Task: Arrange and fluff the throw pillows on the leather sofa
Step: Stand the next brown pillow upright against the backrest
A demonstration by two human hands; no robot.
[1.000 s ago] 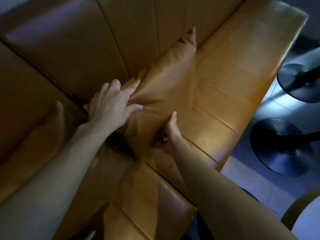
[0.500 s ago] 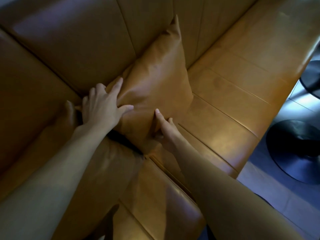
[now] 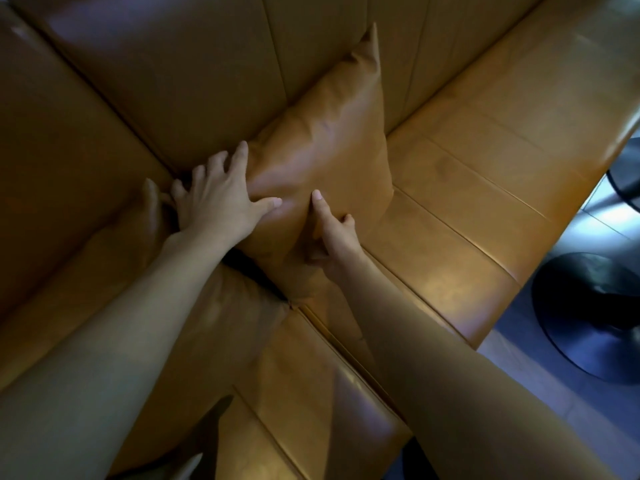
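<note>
A tan leather throw pillow (image 3: 332,133) leans on the backrest of the tan leather sofa (image 3: 485,174), one corner pointing up. My left hand (image 3: 218,199) lies flat with spread fingers on the pillow's left edge, thumb pressing its face. My right hand (image 3: 332,240) grips the pillow's lower corner, thumb up on the face and fingers curled under. A second tan pillow (image 3: 114,251) lies at the left under my left forearm, mostly hidden.
The sofa seat (image 3: 450,237) stretches to the right with seams across it. Two black round bases (image 3: 588,313) stand on the tiled floor (image 3: 554,410) beyond the seat's front edge at the right.
The pillow has been pushed back and stood more upright against the backrest. Both hands stayed on it; the left hand slid to its left edge.
</note>
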